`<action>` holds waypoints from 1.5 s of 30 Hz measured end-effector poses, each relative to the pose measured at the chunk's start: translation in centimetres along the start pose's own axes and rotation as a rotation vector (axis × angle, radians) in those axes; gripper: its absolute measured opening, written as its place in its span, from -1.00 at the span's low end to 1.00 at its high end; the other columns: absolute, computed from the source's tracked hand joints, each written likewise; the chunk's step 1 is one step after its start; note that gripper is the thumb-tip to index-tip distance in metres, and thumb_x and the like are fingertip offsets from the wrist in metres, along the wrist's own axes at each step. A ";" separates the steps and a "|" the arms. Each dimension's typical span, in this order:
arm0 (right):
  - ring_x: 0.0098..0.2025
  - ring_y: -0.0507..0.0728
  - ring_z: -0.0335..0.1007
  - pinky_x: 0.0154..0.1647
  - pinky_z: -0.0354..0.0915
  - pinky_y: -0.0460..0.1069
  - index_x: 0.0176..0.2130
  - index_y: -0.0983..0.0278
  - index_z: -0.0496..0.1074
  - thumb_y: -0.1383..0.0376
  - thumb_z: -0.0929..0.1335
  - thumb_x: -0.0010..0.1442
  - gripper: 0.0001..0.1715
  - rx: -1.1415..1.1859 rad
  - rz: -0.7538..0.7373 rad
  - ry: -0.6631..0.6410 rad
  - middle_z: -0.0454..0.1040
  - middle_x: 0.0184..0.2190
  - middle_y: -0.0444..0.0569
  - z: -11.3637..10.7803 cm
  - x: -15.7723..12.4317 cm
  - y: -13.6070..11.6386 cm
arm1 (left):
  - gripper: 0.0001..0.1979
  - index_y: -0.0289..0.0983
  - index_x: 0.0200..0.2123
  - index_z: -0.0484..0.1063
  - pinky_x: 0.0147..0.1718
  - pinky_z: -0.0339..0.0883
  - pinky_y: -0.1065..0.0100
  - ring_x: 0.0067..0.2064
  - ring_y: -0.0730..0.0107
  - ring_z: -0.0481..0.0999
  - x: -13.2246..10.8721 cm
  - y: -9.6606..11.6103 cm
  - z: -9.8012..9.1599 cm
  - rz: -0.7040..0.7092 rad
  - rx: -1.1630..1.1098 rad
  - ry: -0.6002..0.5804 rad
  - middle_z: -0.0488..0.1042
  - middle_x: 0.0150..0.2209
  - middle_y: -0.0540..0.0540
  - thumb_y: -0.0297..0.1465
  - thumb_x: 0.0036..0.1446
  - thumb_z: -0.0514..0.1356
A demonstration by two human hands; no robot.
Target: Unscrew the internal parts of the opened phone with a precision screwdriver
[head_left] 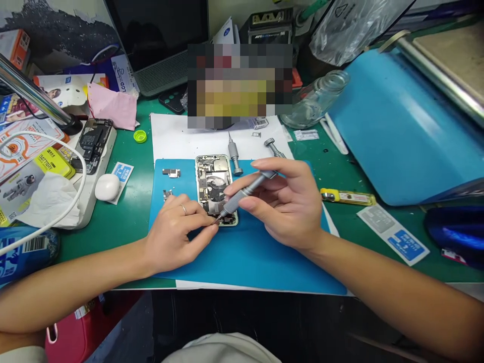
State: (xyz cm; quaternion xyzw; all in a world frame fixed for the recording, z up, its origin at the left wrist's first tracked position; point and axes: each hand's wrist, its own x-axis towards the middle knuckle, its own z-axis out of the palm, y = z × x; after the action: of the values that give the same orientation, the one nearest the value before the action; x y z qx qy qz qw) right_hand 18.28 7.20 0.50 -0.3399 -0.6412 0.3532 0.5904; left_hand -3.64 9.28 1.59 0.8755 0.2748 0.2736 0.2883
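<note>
An opened phone (217,186) lies on the blue mat (242,257), its inner parts bare. My right hand (293,206) grips a grey precision screwdriver (242,195), tilted so that its tip reaches the phone's bottom edge. Thumb and index finger of my left hand (181,229) are pinched together beside that tip; whatever lies between them is too small to name. Two small phone parts, one a metal-and-black piece (172,173) and the other a little board (167,194), rest left of the phone.
Behind the phone are a second screwdriver (233,154) and a third (274,147). At left stand a white box with another opened phone (96,146), and a white earbud case (107,187). A glass jar (315,101) and a yellow-handled tool (348,197) lie at right.
</note>
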 end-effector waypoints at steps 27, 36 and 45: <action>-0.28 0.09 0.64 -0.38 0.63 -0.06 0.19 0.04 0.33 0.32 0.45 0.29 -0.47 -0.057 -0.100 0.156 0.59 -0.26 -0.14 -0.1 0.2 0.4 | -0.89 -0.22 -0.21 0.43 -0.19 0.21 0.24 -0.27 0.35 0.41 0.0 0.3 -0.2 -0.128 -0.023 -0.027 0.52 -0.33 0.01 -0.33 0.29 0.27; -0.33 0.10 0.64 -0.40 0.60 -0.06 0.18 -0.02 0.36 0.34 0.46 0.28 -0.45 -0.080 -0.121 0.213 0.57 -0.30 -0.16 0.0 0.5 0.4 | -0.76 -0.22 -0.42 0.27 -0.39 0.10 0.26 -0.44 0.40 0.29 -0.5 0.5 0.2 0.201 0.207 -0.035 0.35 -0.50 0.04 -0.39 0.34 0.15; -0.21 0.16 0.67 -0.27 0.66 0.04 0.35 0.08 0.23 0.47 0.48 0.20 -0.16 -0.302 -0.372 -0.156 0.67 -0.16 -0.03 -0.9 0.0 0.4 | -0.76 -0.24 -0.40 0.38 0.18 0.28 0.00 -0.37 0.28 0.30 -2.8 2.3 1.7 0.411 0.451 -0.214 0.35 -0.42 -0.04 -0.32 0.35 0.14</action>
State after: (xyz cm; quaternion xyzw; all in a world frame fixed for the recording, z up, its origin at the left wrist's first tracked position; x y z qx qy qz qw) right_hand 19.16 7.45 0.25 -0.2721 -0.7818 0.1637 0.5366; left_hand -3.80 5.35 1.06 0.9783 0.1141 0.1646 0.0527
